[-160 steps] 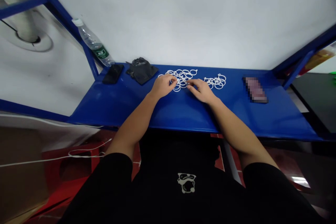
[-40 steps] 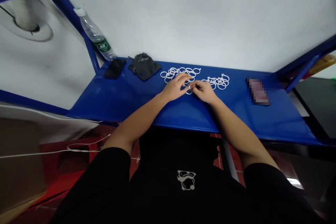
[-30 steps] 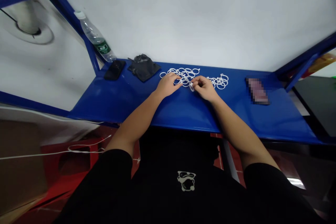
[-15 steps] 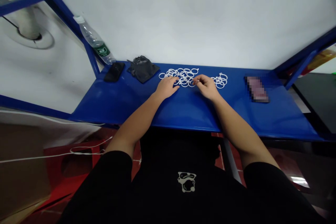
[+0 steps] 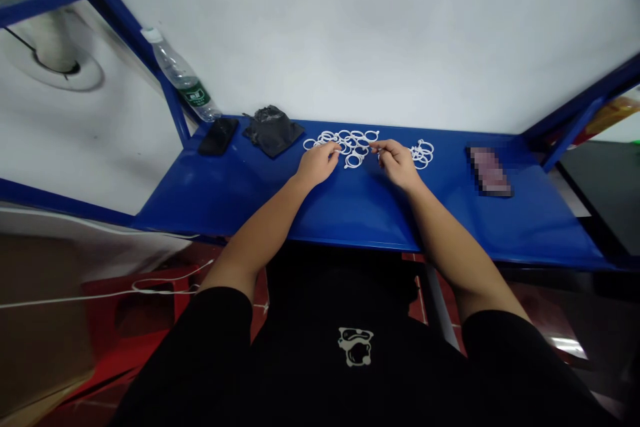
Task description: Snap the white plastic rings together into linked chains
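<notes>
White plastic curtain rings (image 5: 354, 161), each with a small eyelet, lie in a loose, overlapping group on the blue table (image 5: 350, 213). At the left side of this group is my left hand (image 5: 319, 165), its fingers curled and thumb drawn in. Its fingertips touch the rings' edge; whether a ring is between them is hard to see. My right hand (image 5: 399, 163) pinches a white ring (image 5: 379, 155), mostly covered by the fingers, to the right of the group. Just beyond that hand lies a smaller pile of white rings (image 5: 425, 154).
To the left are a dark drawstring pouch (image 5: 273, 132), a black phone (image 5: 219, 137) and a clear plastic bottle (image 5: 183, 77) leaning by the blue frame. A pixelated phone-shaped object (image 5: 490, 171) lies at right. A white wall (image 5: 350, 33) stands behind the table.
My left hand's fingers have curled in from a spread pose. The right hand has shifted slightly right with a ring, away from the larger group, where the front rings now lie differently.
</notes>
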`<action>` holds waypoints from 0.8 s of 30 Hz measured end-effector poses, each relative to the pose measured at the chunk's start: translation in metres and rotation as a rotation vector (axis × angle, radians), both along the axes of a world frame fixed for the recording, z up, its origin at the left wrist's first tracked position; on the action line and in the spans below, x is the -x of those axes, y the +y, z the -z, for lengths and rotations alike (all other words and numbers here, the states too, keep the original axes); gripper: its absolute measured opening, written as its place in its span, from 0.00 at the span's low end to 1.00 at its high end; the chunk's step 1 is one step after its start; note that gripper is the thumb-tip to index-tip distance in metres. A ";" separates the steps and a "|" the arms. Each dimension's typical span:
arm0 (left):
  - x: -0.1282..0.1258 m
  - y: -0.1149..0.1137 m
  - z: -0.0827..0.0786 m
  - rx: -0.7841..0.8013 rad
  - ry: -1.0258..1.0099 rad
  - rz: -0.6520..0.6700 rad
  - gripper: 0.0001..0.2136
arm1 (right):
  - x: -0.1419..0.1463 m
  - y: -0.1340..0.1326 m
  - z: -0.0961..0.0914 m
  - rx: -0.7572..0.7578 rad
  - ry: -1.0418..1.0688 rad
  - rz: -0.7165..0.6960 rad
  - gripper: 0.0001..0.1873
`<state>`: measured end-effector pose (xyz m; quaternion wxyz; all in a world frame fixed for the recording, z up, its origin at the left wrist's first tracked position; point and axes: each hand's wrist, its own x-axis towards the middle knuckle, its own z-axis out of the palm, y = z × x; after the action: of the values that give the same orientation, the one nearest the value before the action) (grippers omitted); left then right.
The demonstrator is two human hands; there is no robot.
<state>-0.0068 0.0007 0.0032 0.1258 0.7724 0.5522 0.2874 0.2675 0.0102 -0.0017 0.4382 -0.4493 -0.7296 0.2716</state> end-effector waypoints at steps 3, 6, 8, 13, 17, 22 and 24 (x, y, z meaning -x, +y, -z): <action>-0.001 0.002 0.001 -0.050 -0.083 -0.010 0.13 | -0.004 0.002 -0.002 -0.016 -0.013 0.029 0.18; -0.001 0.003 0.003 -0.095 -0.133 0.001 0.13 | -0.012 0.007 -0.005 -0.060 -0.018 0.112 0.19; -0.001 0.004 0.005 -0.121 -0.149 0.015 0.13 | -0.019 0.010 -0.007 -0.079 -0.009 0.180 0.19; 0.000 0.004 0.007 -0.151 -0.181 0.070 0.13 | -0.032 0.015 -0.007 -0.108 -0.010 0.340 0.17; -0.001 0.004 0.008 -0.150 -0.186 0.118 0.11 | -0.034 0.017 -0.003 -0.176 -0.132 0.346 0.19; -0.001 0.003 0.007 -0.147 -0.173 0.155 0.10 | -0.040 0.023 0.005 -0.160 -0.375 0.344 0.20; -0.001 0.002 0.007 -0.145 -0.175 0.159 0.11 | -0.042 0.024 0.007 -0.166 -0.439 0.399 0.19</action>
<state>-0.0054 0.0030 -0.0037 0.1398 0.7927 0.4539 0.3821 0.3100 0.0342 -0.0090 0.3499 -0.5943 -0.7240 0.0163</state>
